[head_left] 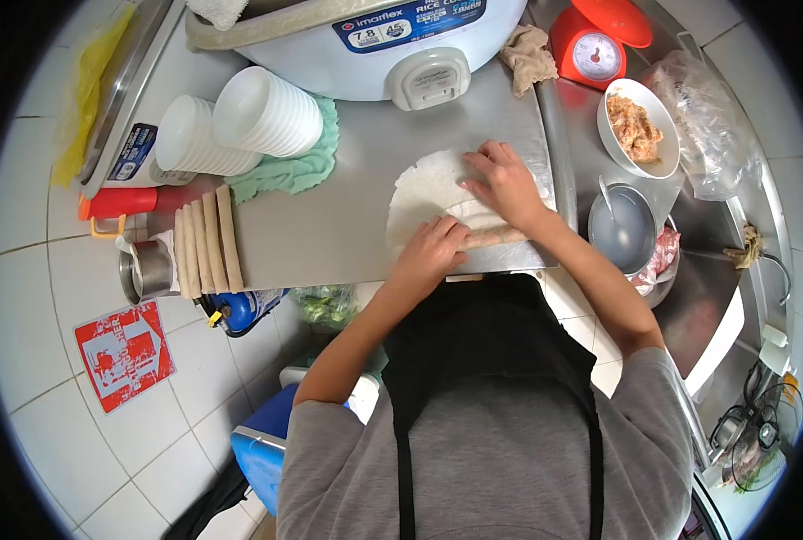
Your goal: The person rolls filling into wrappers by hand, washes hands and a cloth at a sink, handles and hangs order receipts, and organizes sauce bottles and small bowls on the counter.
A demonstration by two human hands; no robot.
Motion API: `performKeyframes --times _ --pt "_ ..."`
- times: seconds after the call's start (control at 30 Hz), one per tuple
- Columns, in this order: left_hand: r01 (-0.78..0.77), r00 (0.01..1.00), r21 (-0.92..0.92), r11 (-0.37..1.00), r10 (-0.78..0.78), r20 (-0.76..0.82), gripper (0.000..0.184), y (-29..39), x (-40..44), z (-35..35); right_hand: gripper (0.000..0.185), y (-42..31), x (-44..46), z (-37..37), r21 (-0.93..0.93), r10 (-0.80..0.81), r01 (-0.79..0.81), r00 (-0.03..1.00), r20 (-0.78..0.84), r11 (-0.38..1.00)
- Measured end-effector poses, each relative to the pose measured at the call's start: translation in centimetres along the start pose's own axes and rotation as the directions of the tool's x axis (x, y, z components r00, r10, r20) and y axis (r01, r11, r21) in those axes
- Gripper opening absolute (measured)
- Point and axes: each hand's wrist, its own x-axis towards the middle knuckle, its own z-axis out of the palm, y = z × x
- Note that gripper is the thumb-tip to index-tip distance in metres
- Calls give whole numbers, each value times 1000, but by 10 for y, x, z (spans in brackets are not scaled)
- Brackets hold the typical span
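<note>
**Wrapper (417, 189) on the counter (329, 216), a hand at each side**

At the far left, five slim rolls (207, 243) lie side by side across the end of the counter. Right of them, two stacks of white cups (271, 117) stand beside and partly on a green cloth (316, 157), close to the large cooker (320, 67).

The wrapper, a round white sheet, lies flat near the counter's front edge, with a pinkish strip of filling (491, 238) along its near side. The left hand (430, 250) is at the wrapper's near left part, its fingers curled over the sheet at the filling's left end; whether they pinch it or only press, I cannot tell. The right hand (507, 184) is over the sheet's far right part, its fingers loosely bent and spread at the rim, beyond the filling; their grip cannot be made out. The right wrist passes just above the filling's right end.

Farther right, a pot (619, 236) holds cloudy liquid and a spoon (608, 198). Beyond it, a white bowl (671, 144) contains an orange mix (634, 129).
</note>
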Motion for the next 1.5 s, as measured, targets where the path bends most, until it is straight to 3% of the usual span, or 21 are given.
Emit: performKeyframes --times 0.23,0.43,0.63,0.73,0.83,0.93,1.03,1.13,1.17,1.2,1.27,1.37,1.5 --pt "19 999 119 993 -22 24 29 -11 19 -19 25 16 18 14 -7 -40 39 995 -93 999" --pt "34 999 6 999 -34 24 29 -10 31 -4 22 21 25 17 -29 -86 84 993 -78 996" --pt "94 994 -47 994 -91 67 29 -10 30 -4 21 5 21 -15 27 -15 17 999 -40 999" --pt "118 992 -31 993 -116 50 29 -8 29 -2 23 -14 -17 -47 165 -26 -31 943 333 986" --pt "146 986 -18 989 -144 90 29 -4 32 -6 26 -22 -33 -41 51 -37 20 928 371 998" --pt "148 985 13 989 -149 88 29 -3 32 -6 26 -21 -31 -42 -26 58 -53 910 410 998" --pt "149 986 45 988 -152 67 27 -2 32 -4 26 -19 -27 -43 -11 49 -50 863 503 999" --pt "147 982 57 987 -153 113 26 0 34 -8 26 -18 -8 -54 -8 161 -225 675 720 974" --pt "111 989 45 993 -115 96 26 0 37 -8 28 -16 2 -62 -14 151 -218 622 768 976" --pt "78 994 29 996 -80 76 25 1 39 -5 29 -6 8 -59 53 79 -147 760 645 988" --pt "47 997 -10 999 -46 63 26 7 42 2 31 20 12 -42 152 -74 23 938 338 988" --pt "30 996 -37 999 -27 83 27 14 53 10 31 32 27 -6 7 -79 79 996 41 997" --pt "37 995 12 999 -38 94 28 15 54 15 35 31 31 13 -211 -117 113 993 -8 971"
